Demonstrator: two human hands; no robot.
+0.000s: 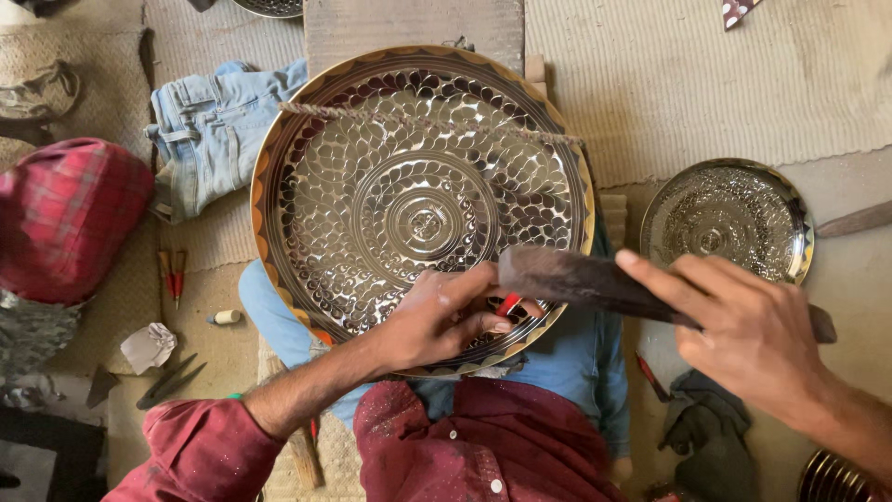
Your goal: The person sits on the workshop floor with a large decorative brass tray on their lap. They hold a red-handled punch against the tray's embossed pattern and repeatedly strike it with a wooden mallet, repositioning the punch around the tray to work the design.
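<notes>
Big embossed tray (423,200) propped on lap, cord (418,119) across upper part. Left hand (441,316) closed around red-tipped punch (507,304), tip on tray's lower rim band. Right hand (743,325) gripping dark mallet (595,279), head just above punch. Likely risks: off-centre blow skidding punch across finished pattern, or striking left fingers; tray sliding off lap under impact. Smaller tray (729,218) well apart on right.

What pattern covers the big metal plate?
Rings of embossed petal shapes on the big metal plate, with an orange scalloped rim; head view.
</notes>
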